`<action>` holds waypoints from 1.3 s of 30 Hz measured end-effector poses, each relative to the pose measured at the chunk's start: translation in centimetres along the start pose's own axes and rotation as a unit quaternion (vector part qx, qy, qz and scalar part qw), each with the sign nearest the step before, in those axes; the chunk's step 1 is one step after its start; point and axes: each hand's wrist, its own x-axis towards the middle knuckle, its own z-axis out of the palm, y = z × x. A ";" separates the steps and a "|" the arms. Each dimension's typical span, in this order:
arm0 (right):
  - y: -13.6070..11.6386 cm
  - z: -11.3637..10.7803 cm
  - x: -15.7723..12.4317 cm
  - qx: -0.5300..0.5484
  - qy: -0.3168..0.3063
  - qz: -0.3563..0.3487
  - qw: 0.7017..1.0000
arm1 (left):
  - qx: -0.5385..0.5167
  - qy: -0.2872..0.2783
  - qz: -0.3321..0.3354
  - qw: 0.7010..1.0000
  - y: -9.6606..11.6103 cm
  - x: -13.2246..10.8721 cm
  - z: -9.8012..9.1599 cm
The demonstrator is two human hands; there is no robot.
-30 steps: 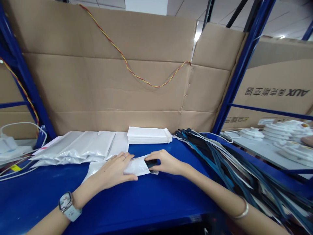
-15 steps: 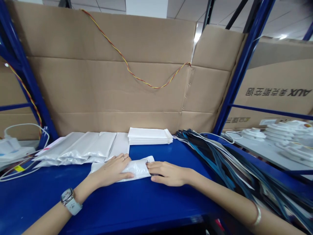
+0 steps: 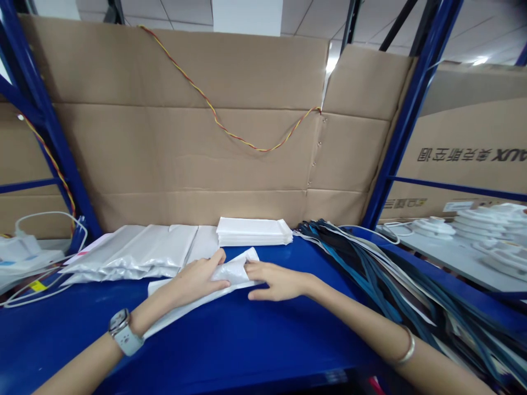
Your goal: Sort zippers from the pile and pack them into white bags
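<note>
A white plastic mailing bag [image 3: 234, 270] lies slanted on the blue shelf top, its right end raised and creased. My left hand [image 3: 201, 280] grips the bag's middle between thumb and fingers, and its forearm lies over part of the bag. At the bag's right end, the fingertips of my right hand [image 3: 274, 281] are tucked in at its mouth and hidden there. The right thumb stands apart below them. Whatever may be inside the bag is hidden.
Filled white bags [image 3: 140, 252] lie overlapped at the back left. Behind my hands is a stack of white envelopes [image 3: 255, 231]. Dark and blue straps [image 3: 370, 274] spread along the right side. A cardboard wall [image 3: 197, 148] stands behind, and white cables [image 3: 49, 263] trail at left.
The bag has tilted, its right end lifted and its left part swung towards me. My left fingers have bent into a grip. My right fingers have curled more at the bag's mouth.
</note>
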 end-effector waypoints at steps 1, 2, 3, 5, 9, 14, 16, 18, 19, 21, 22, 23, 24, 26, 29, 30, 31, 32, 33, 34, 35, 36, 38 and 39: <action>0.1 -0.8 0.2 0.004 0.048 0.012 0.999 | -0.026 0.028 -0.017 0.999 0.2 0.4 -0.4; 0.2 -1.6 0.3 0.002 0.120 0.031 0.992 | -0.053 0.062 -0.035 0.996 0.5 0.9 -0.8; 0.3 -2.4 0.6 -0.003 0.210 0.056 0.976 | -0.086 0.099 -0.051 0.990 0.8 1.4 -1.2; 0.4 -3.6 1.2 0.002 0.386 0.118 0.915 | -0.163 0.156 -0.073 0.971 1.8 2.3 -1.7; 0.5 -4.1 2.8 0.197 0.415 0.205 0.864 | -0.268 0.188 -0.090 0.941 4.4 3.7 -1.2; 0.6 -2.7 3.4 0.323 0.381 0.166 0.850 | -0.373 0.178 -0.079 0.907 6.0 3.7 -0.1; 0.7 -2.4 3.1 0.333 0.351 0.149 0.862 | -0.455 0.158 -0.105 0.870 5.6 3.3 -0.3; 0.7 -2.1 2.8 0.318 0.326 0.148 0.878 | -0.508 0.142 -0.124 0.841 5.1 3.1 -0.4; 0.7 -2.0 2.7 0.293 0.334 0.155 0.882 | -0.521 0.138 -0.125 0.833 4.8 3.0 -0.5; 0.4 -1.8 2.7 0.191 0.387 0.176 0.885 | -0.537 0.137 -0.112 0.825 4.6 2.8 -0.4; 0.1 -1.7 2.7 0.117 0.412 0.177 0.886 | -0.540 0.142 -0.105 0.823 4.6 2.8 -0.4; -0.1 -1.7 2.7 0.039 0.422 0.167 0.890 | -0.541 0.150 -0.102 0.821 4.7 2.7 -0.3; -0.4 -1.7 2.8 -0.032 0.412 0.147 0.899 | -0.540 0.156 -0.098 0.821 4.8 2.7 -0.3; -1.1 -1.8 2.9 -0.122 0.352 0.093 0.923 | -0.536 0.160 -0.088 0.824 5.2 2.6 -0.2; -1.6 -1.8 3.1 -0.138 0.277 0.044 0.950 | -0.528 0.160 -0.062 0.832 5.6 2.5 -0.1; -1.7 -1.8 3.1 -0.128 0.269 0.042 0.954 | -0.526 0.159 -0.057 0.834 5.6 2.5 0.0; -1.7 -1.7 3.1 -0.117 0.266 0.044 0.956 | -0.523 0.157 -0.057 0.836 5.6 2.5 0.2; -1.6 -1.7 3.1 -0.106 0.268 0.049 0.956 | -0.520 0.155 -0.060 0.838 5.6 2.5 0.5; -1.5 -1.6 3.1 -0.097 0.271 0.055 0.956 | -0.519 0.154 -0.067 0.838 5.5 2.6 0.9; -1.4 -1.5 3.1 -0.092 0.273 0.061 0.956 | -0.519 0.156 -0.077 0.837 5.4 2.7 1.3; -1.3 -1.4 3.1 -0.089 0.273 0.067 0.956 | -0.520 0.160 -0.087 0.834 5.3 2.8 1.7; -1.2 -1.3 3.2 -0.088 0.272 0.071 0.956 | -0.521 0.165 -0.098 0.832 5.2 2.9 2.2; -0.9 -1.1 3.2 -0.091 0.267 0.081 0.956 | -0.523 0.175 -0.114 0.826 5.1 3.1 2.9; -0.8 -0.9 3.2 -0.093 0.263 0.087 0.956 | -0.527 0.180 -0.124 0.821 5.0 3.1 3.2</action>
